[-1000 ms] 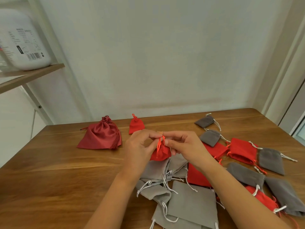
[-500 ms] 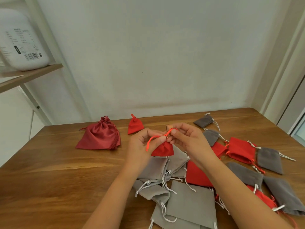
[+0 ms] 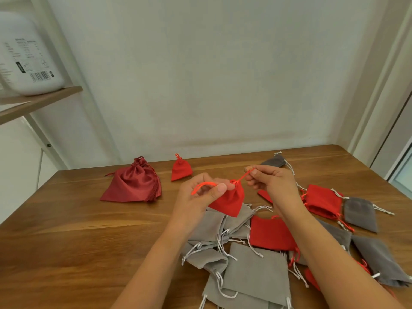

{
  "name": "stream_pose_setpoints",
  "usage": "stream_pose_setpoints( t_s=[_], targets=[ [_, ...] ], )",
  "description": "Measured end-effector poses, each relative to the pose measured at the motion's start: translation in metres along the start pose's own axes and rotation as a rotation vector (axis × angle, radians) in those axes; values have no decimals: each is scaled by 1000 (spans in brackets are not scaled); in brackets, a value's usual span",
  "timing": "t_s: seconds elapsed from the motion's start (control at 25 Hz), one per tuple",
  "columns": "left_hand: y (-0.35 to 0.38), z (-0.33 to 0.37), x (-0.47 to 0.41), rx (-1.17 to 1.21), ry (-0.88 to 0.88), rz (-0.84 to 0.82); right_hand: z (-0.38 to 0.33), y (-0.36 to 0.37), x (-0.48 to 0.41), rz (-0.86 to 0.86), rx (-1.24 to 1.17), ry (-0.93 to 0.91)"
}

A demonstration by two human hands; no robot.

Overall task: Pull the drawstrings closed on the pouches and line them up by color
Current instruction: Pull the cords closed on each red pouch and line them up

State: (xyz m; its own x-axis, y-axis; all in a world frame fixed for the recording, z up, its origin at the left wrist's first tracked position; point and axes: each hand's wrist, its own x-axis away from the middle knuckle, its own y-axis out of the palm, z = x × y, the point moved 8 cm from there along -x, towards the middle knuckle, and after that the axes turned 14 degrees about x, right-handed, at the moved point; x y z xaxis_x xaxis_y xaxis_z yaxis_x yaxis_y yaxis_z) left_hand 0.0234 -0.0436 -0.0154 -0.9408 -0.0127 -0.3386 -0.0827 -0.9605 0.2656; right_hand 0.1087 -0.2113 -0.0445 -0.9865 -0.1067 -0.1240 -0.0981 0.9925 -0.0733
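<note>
Where the table (image 3: 78,241) comes nearest the person, toward its near right corner, a heap of light grey pouches (image 3: 256,270) lies flat and overlapping, white cords trailing loose among them. Just beyond the heap, a flat red pouch (image 3: 270,235) rests partly under the right forearm.

Above these, both hands are raised off the wood with a small red pouch (image 3: 229,201) hanging between them, its neck gathered tight. The left hand (image 3: 196,204) pinches one end of the red drawstring (image 3: 202,186) between thumb and forefinger, close against the neck, so the cord arches over in a loop. The right hand (image 3: 272,181) pinches the other end, which runs taut from the neck up to its fingertips (its other fingers are curled in).

Along the right edge lie more pouches. A large dark grey pouch (image 3: 379,259) lies nearest, and beyond it a smaller dark grey pouch (image 3: 359,214) touches an ungathered red pouch (image 3: 323,202).

Toward the far edge, a closed red pouch (image 3: 181,169) sits with its knot on top. Near it, to the left, is a bigger dark red satin pouch (image 3: 133,181), also drawn shut. One more grey pouch (image 3: 274,161) lies by the far edge, behind the right hand. Beyond the far left corner, a shelf (image 3: 40,101) carries a white container (image 3: 29,56).
</note>
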Motion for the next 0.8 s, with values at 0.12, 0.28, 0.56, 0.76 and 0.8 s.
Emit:
stream_pose_setpoints(
  t_s=[0.12,0.28,0.56,0.76,0.8],
  targets=[
    [0,2,1,-4,-30,-10,4,1,0,1,-58,18],
    [-23,2,-4,-130,-104,135,-13,16,10,-57,-81,-70],
    [-13,-6,-1,-312,-260,-36,-46,59,44,-360,57,-200],
    [-3,-4,3,-348,-248,-172,-48,49,43,-133,420,-334],
    [-1,-4,4,-364,-251,-182,-51,47,43,-99,485,-368]
  ],
)
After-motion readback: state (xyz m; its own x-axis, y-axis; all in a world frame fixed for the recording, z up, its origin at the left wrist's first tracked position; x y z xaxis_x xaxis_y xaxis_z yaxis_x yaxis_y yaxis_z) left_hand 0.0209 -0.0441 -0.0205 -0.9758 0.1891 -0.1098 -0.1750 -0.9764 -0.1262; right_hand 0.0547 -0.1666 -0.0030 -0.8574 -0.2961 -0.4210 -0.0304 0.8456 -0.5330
